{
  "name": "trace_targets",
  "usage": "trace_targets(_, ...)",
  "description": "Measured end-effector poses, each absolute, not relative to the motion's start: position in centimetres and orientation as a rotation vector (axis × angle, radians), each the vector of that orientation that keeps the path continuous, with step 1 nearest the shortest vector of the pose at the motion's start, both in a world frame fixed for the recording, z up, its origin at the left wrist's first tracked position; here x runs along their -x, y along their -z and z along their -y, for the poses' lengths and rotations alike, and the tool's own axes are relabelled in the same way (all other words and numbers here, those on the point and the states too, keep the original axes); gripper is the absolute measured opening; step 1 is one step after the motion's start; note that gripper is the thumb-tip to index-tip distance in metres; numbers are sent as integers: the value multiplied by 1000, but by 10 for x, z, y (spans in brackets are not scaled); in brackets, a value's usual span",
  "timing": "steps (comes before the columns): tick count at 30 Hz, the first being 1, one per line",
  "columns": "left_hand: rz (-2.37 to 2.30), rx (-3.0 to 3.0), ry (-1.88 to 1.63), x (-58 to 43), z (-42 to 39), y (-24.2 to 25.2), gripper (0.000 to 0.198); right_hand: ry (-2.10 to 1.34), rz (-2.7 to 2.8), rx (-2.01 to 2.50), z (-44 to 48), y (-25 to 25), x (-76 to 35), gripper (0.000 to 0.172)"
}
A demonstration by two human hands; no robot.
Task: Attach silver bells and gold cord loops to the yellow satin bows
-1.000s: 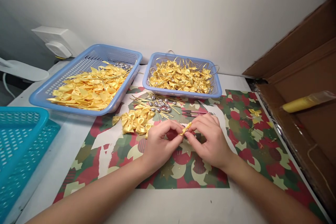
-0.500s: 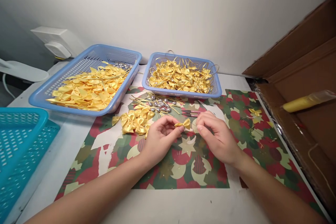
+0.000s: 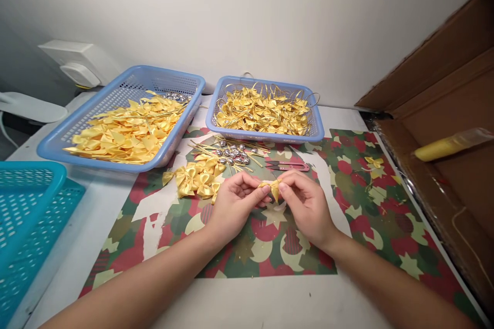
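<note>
Between my two hands is a yellow ribbon bow (image 3: 274, 189), raised a little over the patterned sheet. My left hand (image 3: 238, 204) pinches its left side between thumb and fingertips. From the right, my right hand (image 3: 307, 204) closes thumb and finger on the other side. Fingertips cover part of the bow, and a thin dark line sticks up behind it. Just beyond my right hand lies a pair of thread snips (image 3: 287, 166) with reddish handles. A pile of yellow bows (image 3: 198, 177) sits left of my left hand, and silver bells or beads (image 3: 233, 153) with gold ties lie behind it.
Two blue baskets stand at the back: the left basket (image 3: 57, 152) holds loose bows, the right basket (image 3: 266, 137) bows with gold cords. A teal basket (image 3: 57, 180) is at far left. Cardboard (image 3: 436, 87) walls the right side, with a yellow tube (image 3: 440, 150) there.
My right hand has moved left and gripped the bow's right side, uncovering the snips' handles. The bow now hangs with a tip pointing down. My left hand keeps its hold.
</note>
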State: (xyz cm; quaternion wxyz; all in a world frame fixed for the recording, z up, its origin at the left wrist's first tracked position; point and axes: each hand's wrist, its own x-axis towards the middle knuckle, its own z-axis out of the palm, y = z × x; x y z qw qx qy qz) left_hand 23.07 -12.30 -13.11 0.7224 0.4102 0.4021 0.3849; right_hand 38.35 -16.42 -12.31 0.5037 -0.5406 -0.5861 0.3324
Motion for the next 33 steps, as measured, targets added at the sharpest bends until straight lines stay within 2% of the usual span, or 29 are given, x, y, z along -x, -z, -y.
trace_targets(33,-965,-1019,-949,-232,123,135,20,-739,1498,1325,168,126,-381,23)
